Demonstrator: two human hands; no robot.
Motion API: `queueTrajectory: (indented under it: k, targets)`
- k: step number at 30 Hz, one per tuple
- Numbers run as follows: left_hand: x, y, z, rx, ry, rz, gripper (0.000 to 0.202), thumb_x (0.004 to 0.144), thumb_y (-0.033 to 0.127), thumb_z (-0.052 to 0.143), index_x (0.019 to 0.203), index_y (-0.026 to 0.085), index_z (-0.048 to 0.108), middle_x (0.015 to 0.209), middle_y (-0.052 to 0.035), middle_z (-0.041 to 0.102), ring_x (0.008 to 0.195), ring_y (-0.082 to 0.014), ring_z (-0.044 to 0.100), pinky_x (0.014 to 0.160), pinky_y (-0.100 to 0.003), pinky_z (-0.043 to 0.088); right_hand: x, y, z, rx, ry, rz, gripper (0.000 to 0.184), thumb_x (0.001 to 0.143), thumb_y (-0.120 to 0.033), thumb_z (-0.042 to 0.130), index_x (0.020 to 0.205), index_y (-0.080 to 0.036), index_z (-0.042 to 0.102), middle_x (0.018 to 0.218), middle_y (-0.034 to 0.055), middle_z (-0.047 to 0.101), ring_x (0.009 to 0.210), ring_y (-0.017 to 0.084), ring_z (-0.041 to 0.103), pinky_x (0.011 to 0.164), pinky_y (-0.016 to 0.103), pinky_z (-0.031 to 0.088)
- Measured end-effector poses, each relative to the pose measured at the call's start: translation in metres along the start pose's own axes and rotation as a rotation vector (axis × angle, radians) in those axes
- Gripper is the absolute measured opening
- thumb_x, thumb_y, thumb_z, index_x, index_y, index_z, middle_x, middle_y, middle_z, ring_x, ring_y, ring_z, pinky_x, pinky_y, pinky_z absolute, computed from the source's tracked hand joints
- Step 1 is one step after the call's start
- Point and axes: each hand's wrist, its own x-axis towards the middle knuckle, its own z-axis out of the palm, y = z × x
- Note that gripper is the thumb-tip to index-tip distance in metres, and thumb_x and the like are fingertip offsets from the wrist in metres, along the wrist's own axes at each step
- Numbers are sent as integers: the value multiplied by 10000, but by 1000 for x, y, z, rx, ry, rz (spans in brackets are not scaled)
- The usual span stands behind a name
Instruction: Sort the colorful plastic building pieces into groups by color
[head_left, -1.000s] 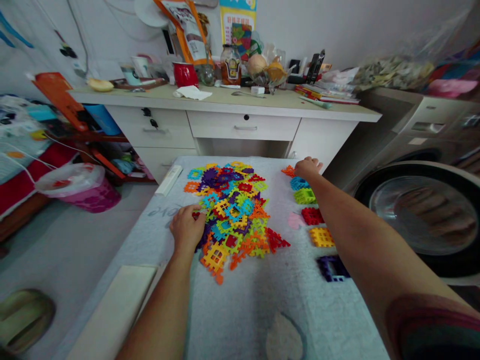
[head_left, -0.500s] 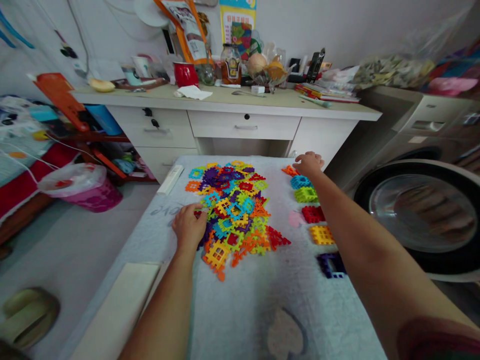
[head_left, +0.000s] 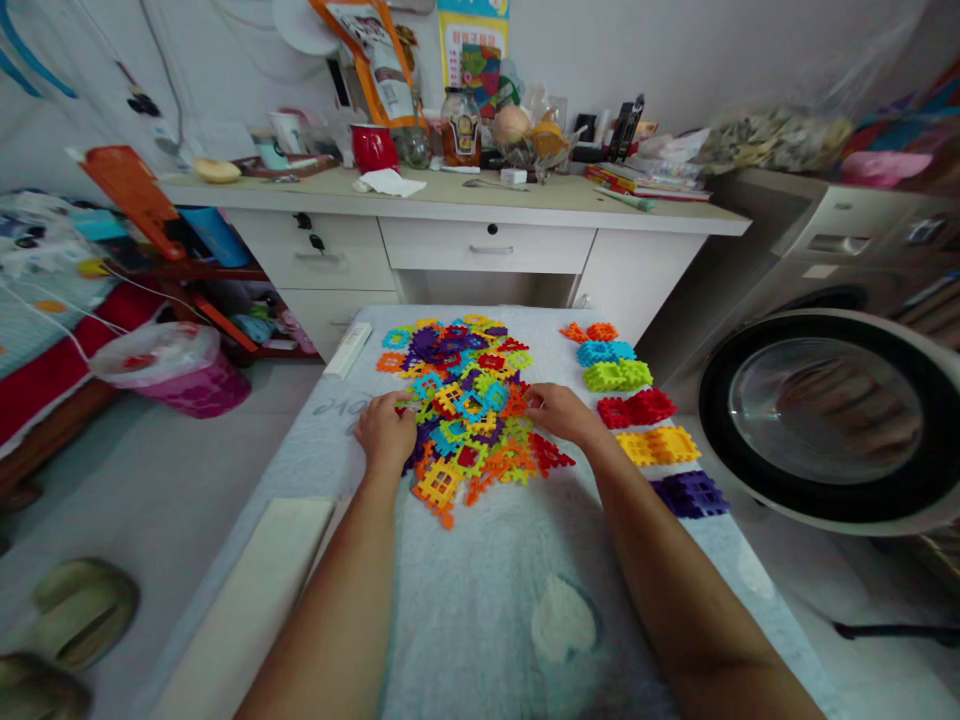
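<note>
A pile of small coloured plastic grid tiles (head_left: 465, 405) lies on a pale blue cloth-covered table (head_left: 480, 600). My left hand (head_left: 386, 432) rests curled on the pile's left edge, fingertips on a tile. My right hand (head_left: 559, 412) touches the pile's right edge, fingers bent onto the pieces. To the right runs a row of sorted stacks: orange (head_left: 592, 331), blue (head_left: 604, 352), green (head_left: 618, 375), red (head_left: 637, 408), yellow (head_left: 658, 446) and purple (head_left: 690, 493).
A cluttered white desk (head_left: 465, 200) with drawers stands behind the table. A washing machine door (head_left: 825, 420) is at the right. On the left are a pink bin with a bag (head_left: 180, 370) and slippers (head_left: 75, 610) on the floor. A white remote (head_left: 346, 350) lies on the table.
My right hand has drawn back from the orange stack at the far right to the pile's right edge. The left hand has stayed at the pile. The camera tilted slightly.
</note>
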Motion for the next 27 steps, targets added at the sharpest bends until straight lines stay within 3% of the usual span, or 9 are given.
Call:
queueTrajectory:
  k: [4,11,15,20,27]
  targets:
    - [0,1,0,-2,0,-14,290,883,267,554,1120,251,721,1241,-108,666,1215,-318,573,1052,-503,414,-1,3,18,127,94,86,338,819,-157,686,1155,-166,649,926,44,725,781,155,620,690,233,397]
    - [0,3,-2,9,-7,-22,294,884,286,545,1116,251,721,1234,-106,670,1210,-318,573,1043,-494,415,3,19,11,191,253,116,66,824,-152,655,880,-174,630,813,8,662,700,136,540,642,236,356]
    - [0,1,-1,12,-8,-13,292,883,289,547,1116,252,719,1231,-101,674,1204,-309,577,1039,-484,417,4,23,12,18,376,224,146,834,-72,551,907,-169,633,910,60,657,796,169,563,696,259,370]
    - [1,-1,1,16,-3,-9,291,876,301,554,1111,252,719,1228,-101,677,1200,-310,576,1036,-482,416,1,25,16,-124,238,271,250,859,-48,492,1001,-174,654,1036,115,639,885,201,596,718,273,391]
    - [1,1,0,28,-10,-13,311,869,300,563,1135,247,716,1246,-107,675,1203,-323,575,1034,-494,416,-3,39,4,-98,14,112,337,823,-151,678,1161,-151,676,1150,128,632,971,188,602,821,238,428]
